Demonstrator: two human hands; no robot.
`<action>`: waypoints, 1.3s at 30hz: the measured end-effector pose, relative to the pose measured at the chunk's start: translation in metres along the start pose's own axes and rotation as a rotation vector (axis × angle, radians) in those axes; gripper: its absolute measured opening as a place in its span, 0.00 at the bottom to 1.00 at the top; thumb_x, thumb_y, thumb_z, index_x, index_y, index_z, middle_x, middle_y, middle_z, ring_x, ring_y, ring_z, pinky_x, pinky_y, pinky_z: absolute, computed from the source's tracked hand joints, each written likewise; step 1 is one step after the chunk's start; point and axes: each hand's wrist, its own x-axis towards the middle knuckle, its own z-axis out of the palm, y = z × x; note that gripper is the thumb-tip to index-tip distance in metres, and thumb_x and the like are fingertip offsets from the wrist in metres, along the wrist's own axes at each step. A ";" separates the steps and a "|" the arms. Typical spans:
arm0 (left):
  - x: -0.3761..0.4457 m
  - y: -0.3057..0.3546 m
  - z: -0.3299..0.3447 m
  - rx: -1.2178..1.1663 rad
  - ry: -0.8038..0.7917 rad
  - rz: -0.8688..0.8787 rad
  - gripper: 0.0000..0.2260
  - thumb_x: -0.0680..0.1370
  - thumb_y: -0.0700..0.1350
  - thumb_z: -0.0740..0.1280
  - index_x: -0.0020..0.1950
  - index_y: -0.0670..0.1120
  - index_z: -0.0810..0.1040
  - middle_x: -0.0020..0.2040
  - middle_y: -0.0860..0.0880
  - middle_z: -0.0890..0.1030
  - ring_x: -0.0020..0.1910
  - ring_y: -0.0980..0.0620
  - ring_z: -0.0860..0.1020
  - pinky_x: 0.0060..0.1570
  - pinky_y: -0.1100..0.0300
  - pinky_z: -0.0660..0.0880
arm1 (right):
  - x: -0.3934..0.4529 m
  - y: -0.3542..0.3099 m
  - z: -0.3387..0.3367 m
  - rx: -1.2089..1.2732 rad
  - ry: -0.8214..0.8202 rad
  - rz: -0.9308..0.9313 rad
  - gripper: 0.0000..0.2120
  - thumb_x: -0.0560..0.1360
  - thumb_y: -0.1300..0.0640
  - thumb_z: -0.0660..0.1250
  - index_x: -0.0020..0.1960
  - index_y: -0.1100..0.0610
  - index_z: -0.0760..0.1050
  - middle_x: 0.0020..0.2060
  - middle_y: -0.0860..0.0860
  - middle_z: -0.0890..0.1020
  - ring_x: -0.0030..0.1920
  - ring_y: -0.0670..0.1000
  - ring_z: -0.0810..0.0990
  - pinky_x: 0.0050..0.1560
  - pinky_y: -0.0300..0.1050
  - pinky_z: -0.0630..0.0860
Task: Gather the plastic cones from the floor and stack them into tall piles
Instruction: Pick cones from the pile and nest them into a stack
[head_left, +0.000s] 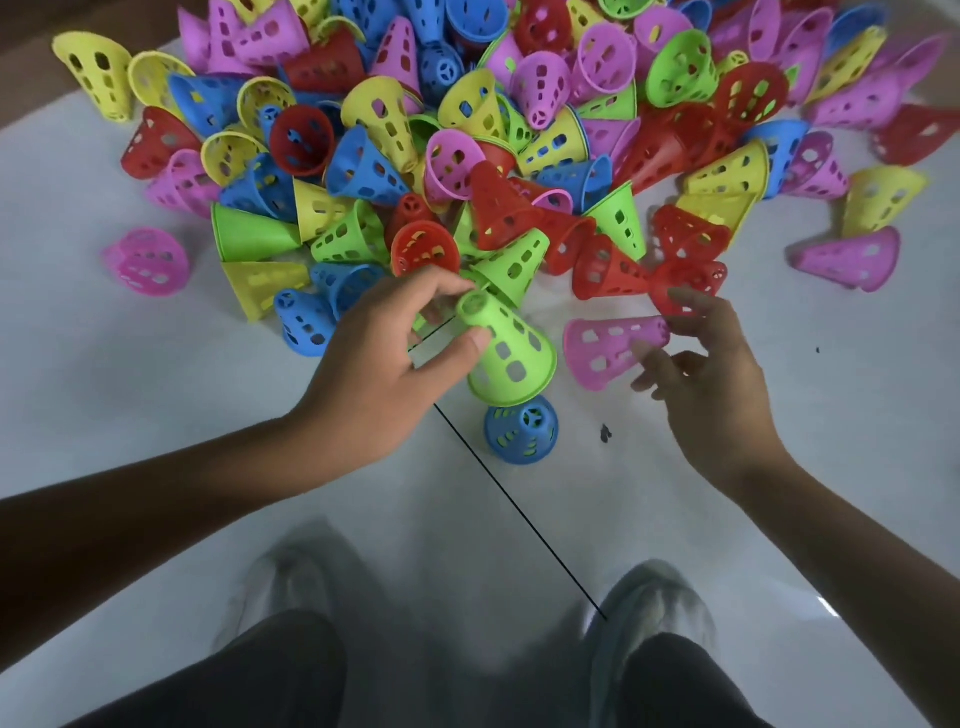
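Note:
A big heap of perforated plastic cones (467, 130) in red, blue, yellow, green and pink covers the far half of the white floor. My left hand (384, 364) grips a green cone (511, 358) near its narrow top, tilted, wide end down to the right. My right hand (706, 384) hovers with spread, relaxed fingers next to a pink cone (602, 348) lying on its side; whether the fingertips touch it is unclear. A red cone (685, 283) lies just beyond those fingers. A blue cone (522, 428) stands upright below the green one.
My two shoes (644, 613) and dark trouser legs are at the bottom, on the pale tiled floor (156, 415). A dark tile seam (519, 509) runs diagonally between them. Stray pink cones (148, 260) lie apart at the left and right. A small dark speck (605, 432) sits on the floor.

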 end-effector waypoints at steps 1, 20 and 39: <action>-0.001 0.002 0.003 -0.004 -0.017 -0.001 0.13 0.77 0.54 0.67 0.58 0.50 0.78 0.50 0.57 0.79 0.53 0.53 0.77 0.49 0.60 0.74 | -0.004 -0.003 -0.003 0.043 0.015 0.007 0.21 0.80 0.58 0.69 0.70 0.49 0.67 0.53 0.42 0.78 0.36 0.48 0.83 0.41 0.46 0.80; -0.049 -0.029 0.008 0.224 -0.207 -0.109 0.12 0.78 0.51 0.71 0.61 0.52 0.79 0.57 0.60 0.79 0.55 0.61 0.74 0.52 0.65 0.71 | -0.065 -0.033 0.010 0.172 -0.064 -0.056 0.21 0.78 0.53 0.71 0.67 0.48 0.68 0.53 0.41 0.79 0.35 0.50 0.83 0.38 0.42 0.80; -0.002 -0.082 -0.045 0.481 -0.057 0.001 0.16 0.76 0.45 0.74 0.64 0.46 0.79 0.60 0.49 0.78 0.61 0.48 0.72 0.56 0.61 0.69 | -0.047 -0.033 0.041 -0.097 -0.200 -0.217 0.10 0.81 0.49 0.64 0.60 0.48 0.77 0.56 0.42 0.78 0.43 0.42 0.80 0.43 0.35 0.74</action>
